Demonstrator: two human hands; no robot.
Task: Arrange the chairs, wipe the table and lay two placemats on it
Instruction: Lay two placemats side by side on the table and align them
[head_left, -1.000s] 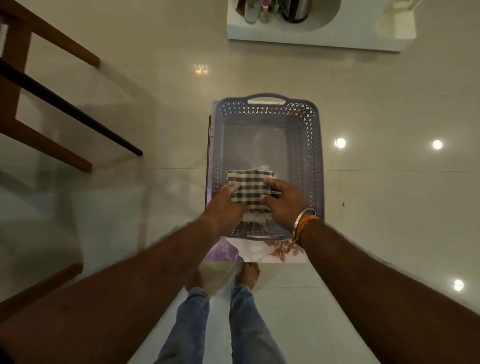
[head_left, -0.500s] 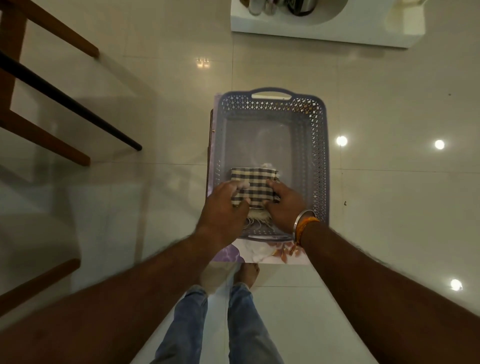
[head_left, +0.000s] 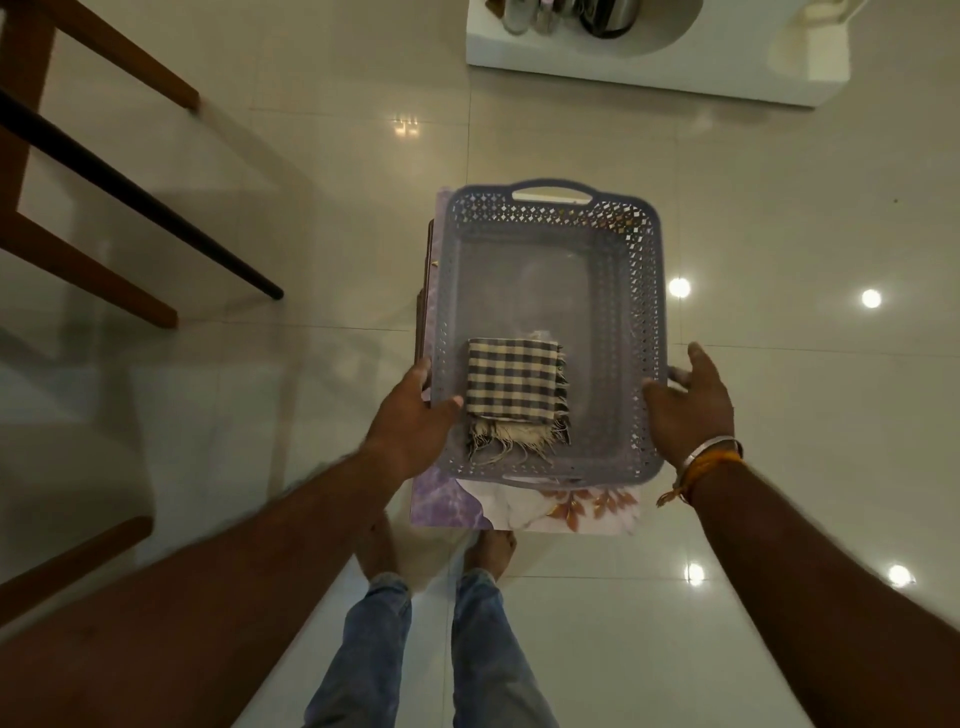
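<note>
Down at waist height, the left hand (head_left: 413, 415) gripped the left wall of a grey-blue perforated basket (head_left: 652, 291), thumb hooked over the rim and into the inside, the other fingers hidden behind the wall. The right hand (head_left: 688, 402) lay against the right wall of the basket with its thumb on the rim and its fingers spread and fairly straight; whether they curled round the outside could not be told. A metal bangle (head_left: 709, 449) and an orange thread sat on that wrist.

Inside the basket, near its closer end and towards the left wall, a folded checked cloth (head_left: 511, 379) lay flat, its frayed fringe pointing at the near wall. Under the basket lay a flowered placemat (head_left: 550, 512), purple and white with brown leaves, its near edge and left edge sticking out past the basket; how many mats were stacked there was not clear.

Below, bare feet and jeans (head_left: 363, 654) stood on glossy cream floor tiles (head_left: 779, 415). Wooden chair legs (head_left: 88, 270) and a dark rail showed at the left, and a white counter (head_left: 623, 73) with steel vessels at the top.
</note>
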